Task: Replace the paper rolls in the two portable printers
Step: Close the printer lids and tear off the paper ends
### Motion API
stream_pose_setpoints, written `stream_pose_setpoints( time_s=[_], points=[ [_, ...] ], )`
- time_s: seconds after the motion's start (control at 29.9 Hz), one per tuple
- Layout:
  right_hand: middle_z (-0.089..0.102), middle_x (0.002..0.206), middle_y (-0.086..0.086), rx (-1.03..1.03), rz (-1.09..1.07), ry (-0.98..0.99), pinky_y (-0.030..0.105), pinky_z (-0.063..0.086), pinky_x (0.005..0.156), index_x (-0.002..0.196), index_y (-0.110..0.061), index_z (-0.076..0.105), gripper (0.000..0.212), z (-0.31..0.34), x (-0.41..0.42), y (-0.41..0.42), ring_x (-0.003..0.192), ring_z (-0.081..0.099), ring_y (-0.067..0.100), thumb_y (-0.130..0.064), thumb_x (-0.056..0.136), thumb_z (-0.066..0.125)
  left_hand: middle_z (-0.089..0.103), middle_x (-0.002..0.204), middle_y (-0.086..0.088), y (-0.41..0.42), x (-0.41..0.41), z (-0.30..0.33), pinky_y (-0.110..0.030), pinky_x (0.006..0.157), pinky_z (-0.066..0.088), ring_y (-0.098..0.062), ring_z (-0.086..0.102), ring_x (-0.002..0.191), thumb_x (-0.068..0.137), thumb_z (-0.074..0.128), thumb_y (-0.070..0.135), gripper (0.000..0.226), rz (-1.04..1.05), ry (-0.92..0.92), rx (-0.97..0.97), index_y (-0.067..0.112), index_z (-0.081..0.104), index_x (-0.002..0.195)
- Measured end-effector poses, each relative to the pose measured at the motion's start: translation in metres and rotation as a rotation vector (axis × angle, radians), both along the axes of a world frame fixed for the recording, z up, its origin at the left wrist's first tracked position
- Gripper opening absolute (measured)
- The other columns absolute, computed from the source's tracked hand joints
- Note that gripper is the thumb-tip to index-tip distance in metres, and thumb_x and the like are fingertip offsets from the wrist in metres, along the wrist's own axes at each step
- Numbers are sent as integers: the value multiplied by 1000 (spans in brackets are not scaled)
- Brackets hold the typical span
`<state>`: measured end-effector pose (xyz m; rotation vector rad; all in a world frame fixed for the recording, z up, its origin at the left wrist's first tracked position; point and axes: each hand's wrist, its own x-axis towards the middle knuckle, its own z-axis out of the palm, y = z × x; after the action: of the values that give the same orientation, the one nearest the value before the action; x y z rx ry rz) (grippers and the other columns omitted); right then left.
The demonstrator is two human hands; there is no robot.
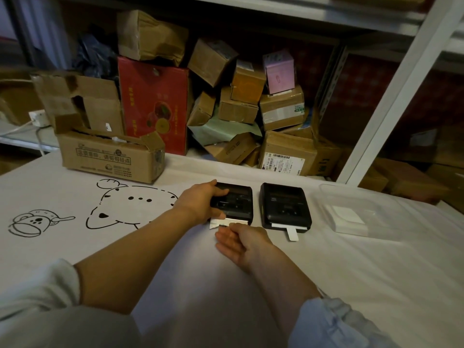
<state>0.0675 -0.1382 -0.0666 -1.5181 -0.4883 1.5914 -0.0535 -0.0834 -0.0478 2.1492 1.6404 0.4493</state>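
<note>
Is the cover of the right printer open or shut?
Shut: the right printer shows a flat closed top, and a paper strip sticks out of its front slot.

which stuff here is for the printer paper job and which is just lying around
For the job:
- left printer, held by left hand
- right printer
- paper strip at right hand
- clear tray with white paper

Lying about:
- cardboard boxes
- red box

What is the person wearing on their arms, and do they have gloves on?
No gloves: both hands are bare. The left arm has a whitish sleeve pushed up, leaving the forearm bare. The right arm has a pale blue sleeve, bunched and wrinkled at its end. No rings, watch or bracelets show.
</note>
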Motion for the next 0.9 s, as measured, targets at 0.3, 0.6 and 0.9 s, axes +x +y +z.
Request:
stream_pose_setpoints(
  time_s=[0.3, 0.6, 0.9],
  points=[
    [73, 78, 17, 5, -51, 42, 35, 59, 55, 119, 0, 55, 30, 3, -3, 0, 53, 71, 19, -15, 93, 61, 22, 157, 0, 3, 0, -1, -33, 82, 56, -31, 49, 123, 82, 69, 16, 69, -3, 4, -31, 28, 38, 143],
    [71, 78, 16, 20, -13, -26, 35, 59, 56, 120, 2, 53, 28, 1, -3, 1, 51, 69, 17, -11, 95, 56, 23, 157, 1, 4, -2, -3, -35, 92, 51, -30, 43, 130, 81, 71, 20, 70, -7, 26, -8, 29, 38, 143],
    [73, 85, 17, 20, 6, -31, 33, 59, 59, 118, 2, 56, 26, 2, -2, -2, 63, 72, 20, -10, 96, 55, 32, 152, -1, 1, -1, -1, -36, 94, 49, -29, 45, 127, 82, 69, 18, 68, -22, 17, 1, 27, 39, 143]
  ],
)
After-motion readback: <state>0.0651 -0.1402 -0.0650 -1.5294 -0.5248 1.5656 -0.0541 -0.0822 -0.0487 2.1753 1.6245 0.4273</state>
